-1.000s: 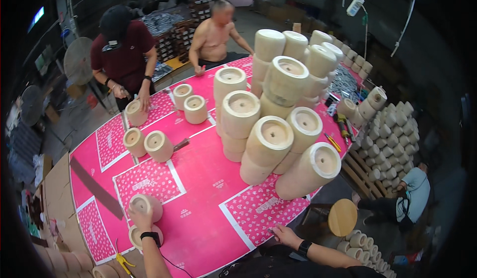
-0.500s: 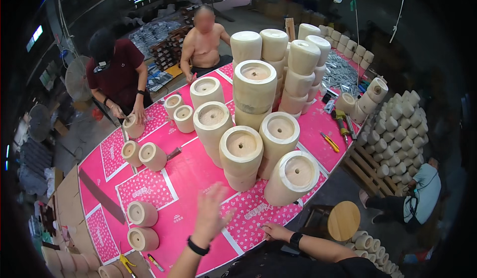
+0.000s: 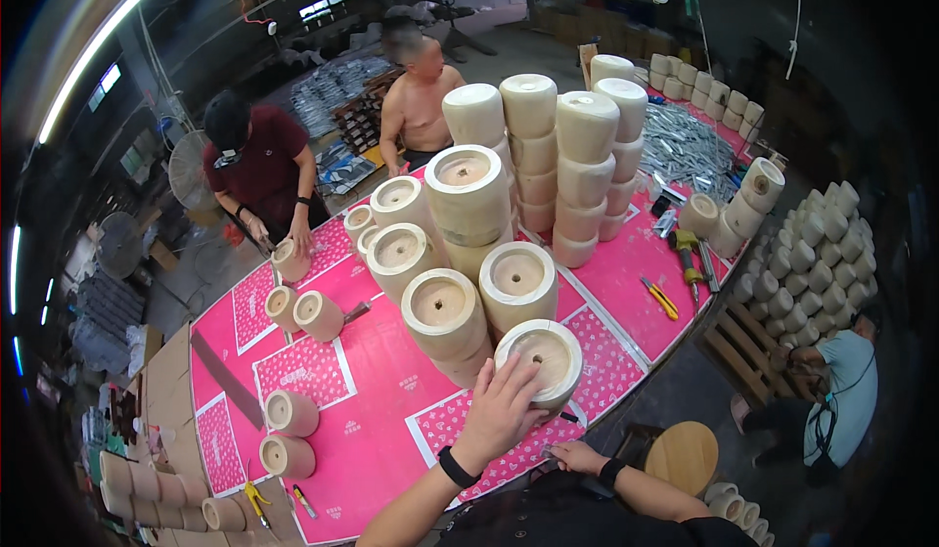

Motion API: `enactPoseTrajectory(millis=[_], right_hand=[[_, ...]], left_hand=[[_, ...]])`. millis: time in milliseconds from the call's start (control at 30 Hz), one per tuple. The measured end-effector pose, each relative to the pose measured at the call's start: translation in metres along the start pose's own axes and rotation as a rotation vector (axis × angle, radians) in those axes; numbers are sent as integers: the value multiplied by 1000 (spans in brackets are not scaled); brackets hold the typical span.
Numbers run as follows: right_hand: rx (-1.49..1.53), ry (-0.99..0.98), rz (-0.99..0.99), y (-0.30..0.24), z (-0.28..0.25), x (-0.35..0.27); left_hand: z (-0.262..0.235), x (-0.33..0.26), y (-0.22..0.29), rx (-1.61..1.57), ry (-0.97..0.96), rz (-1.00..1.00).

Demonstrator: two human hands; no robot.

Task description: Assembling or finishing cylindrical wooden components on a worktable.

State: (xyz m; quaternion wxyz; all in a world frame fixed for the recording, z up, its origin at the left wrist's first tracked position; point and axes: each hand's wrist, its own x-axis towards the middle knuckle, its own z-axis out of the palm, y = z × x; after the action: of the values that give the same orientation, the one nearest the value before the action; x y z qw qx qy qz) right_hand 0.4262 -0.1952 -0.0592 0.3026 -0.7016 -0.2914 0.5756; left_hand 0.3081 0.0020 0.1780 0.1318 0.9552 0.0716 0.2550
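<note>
My left hand (image 3: 501,412) rests with fingers stretched over the near rim of a pale wooden cylinder (image 3: 562,340), which has a recessed top and a small hole in its middle. Close to the table's near edge, my right hand (image 3: 579,457) is closed around something small, mostly hidden by the fingers. A short dark stick-like item (image 3: 570,417) lies between that hand and the cylinder. Just behind stand similar cylinders, among them a stacked one (image 3: 445,305) and another (image 3: 518,278), each with a hole in its recess.
Taller stacks of wooden cylinders (image 3: 585,161) rise on the pink-covered table (image 3: 391,400). Pliers (image 3: 660,301) and a power tool (image 3: 685,259) lie at right; a wooden stool (image 3: 683,454) stands beside the table. Two people work across it, and another crouches by a cylinder pile (image 3: 812,263).
My left hand has moved right, from above the table onto the nearest cylinder's rim. The view has shifted, and my right hand remains by the near edge.
</note>
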Motion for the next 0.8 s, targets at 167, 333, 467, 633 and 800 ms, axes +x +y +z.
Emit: enactPoseTrajectory(millis=[167,333,467,633,800], right_hand=[[-142,-3,-66,19,-1,15],[-187,28,-147,10,7,26],[-164,-174,-17,-24,16,25],[-159,-270,-23,-63,38,27],[-410,-258,-256,-114,75,25]], left_hand=[[-23,-20,10,-31,136,-109],[-64,-79,5,145,194,-198],[-65,-143,-16,245,146,-311],[-28,-237,-53,259,100,-561],[17,-330,-71,334,30,-734]])
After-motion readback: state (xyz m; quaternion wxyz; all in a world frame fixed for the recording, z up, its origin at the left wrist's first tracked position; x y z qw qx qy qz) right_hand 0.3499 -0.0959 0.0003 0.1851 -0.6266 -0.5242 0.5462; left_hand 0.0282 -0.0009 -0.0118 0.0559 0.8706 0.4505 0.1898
